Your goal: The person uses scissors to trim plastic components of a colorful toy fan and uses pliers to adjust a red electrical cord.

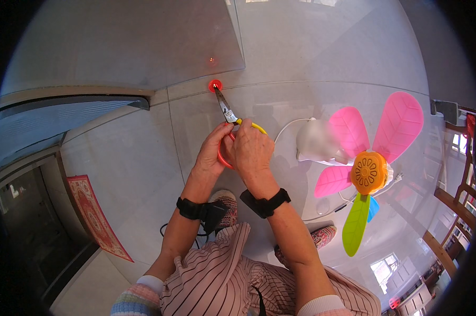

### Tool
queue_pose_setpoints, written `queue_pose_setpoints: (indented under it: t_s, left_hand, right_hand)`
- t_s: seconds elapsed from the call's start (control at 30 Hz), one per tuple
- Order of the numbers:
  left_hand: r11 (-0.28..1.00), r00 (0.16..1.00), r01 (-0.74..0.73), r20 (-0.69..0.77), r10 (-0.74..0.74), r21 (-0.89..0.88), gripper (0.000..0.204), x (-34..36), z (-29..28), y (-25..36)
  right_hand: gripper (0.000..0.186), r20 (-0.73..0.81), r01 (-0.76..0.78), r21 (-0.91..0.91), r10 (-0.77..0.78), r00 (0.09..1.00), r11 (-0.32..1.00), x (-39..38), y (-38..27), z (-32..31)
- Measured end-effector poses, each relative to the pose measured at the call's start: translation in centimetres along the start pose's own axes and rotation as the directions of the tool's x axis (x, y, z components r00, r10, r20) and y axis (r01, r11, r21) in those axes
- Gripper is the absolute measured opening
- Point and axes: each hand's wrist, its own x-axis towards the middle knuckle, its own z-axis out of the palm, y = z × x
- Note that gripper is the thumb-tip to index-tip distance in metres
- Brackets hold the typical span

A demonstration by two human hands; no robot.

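Observation:
Both my hands are closed around the handles of a pair of pliers (228,114), one handle red and the other yellow. My left hand (210,150) is on the red handle side, and my right hand (253,150) wraps over both handles from the right. The narrow metal jaws point away from me. At their tips is a small round red piece with a bright centre (215,84); whether it rests on the floor or hangs in the jaws, I cannot tell. Part of the grips is hidden by my fingers.
To the right stands a fan with pink, green and blue petal blades around an orange hub (368,173). Beside it are a white rounded part (317,141) and a white cord with a plug (398,178). A red patterned mat (98,218) lies left; wooden furniture (454,208) is far right.

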Motion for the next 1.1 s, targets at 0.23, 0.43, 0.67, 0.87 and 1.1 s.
queue_pose_setpoints:
  t_s: [0.23,0.43,0.67,0.87,1.1]
  left_hand:
    - [0.999,0.999,-0.010,-0.049,0.012,0.041,0.017,-0.4,1.1,0.1]
    - [1.000,1.000,0.000,0.018,0.000,-0.011,0.017,-0.2,0.3,0.1]
    - [1.000,1.000,-0.012,-0.002,0.012,0.004,0.017,-0.1,0.6,0.0]
    - [0.999,0.998,-0.005,-0.063,0.008,0.048,0.015,-0.1,0.8,0.0]
    - [0.999,0.999,-0.002,-0.051,0.004,0.036,0.015,0.2,0.6,0.0]
  right_hand:
    - [0.031,-0.013,0.007,-0.005,-0.007,1.000,1.000,0.1,0.1,0.2]
    - [0.031,0.005,0.000,-0.006,0.000,1.000,1.000,0.0,0.0,0.0]
    - [0.032,0.007,-0.012,-0.004,0.012,1.000,1.000,0.1,0.0,-0.1]
    - [0.032,0.036,-0.015,-0.018,0.015,0.999,1.000,0.2,-0.2,-0.4]
    - [0.033,0.081,-0.016,-0.028,0.018,0.997,0.999,0.3,-0.2,-0.7]
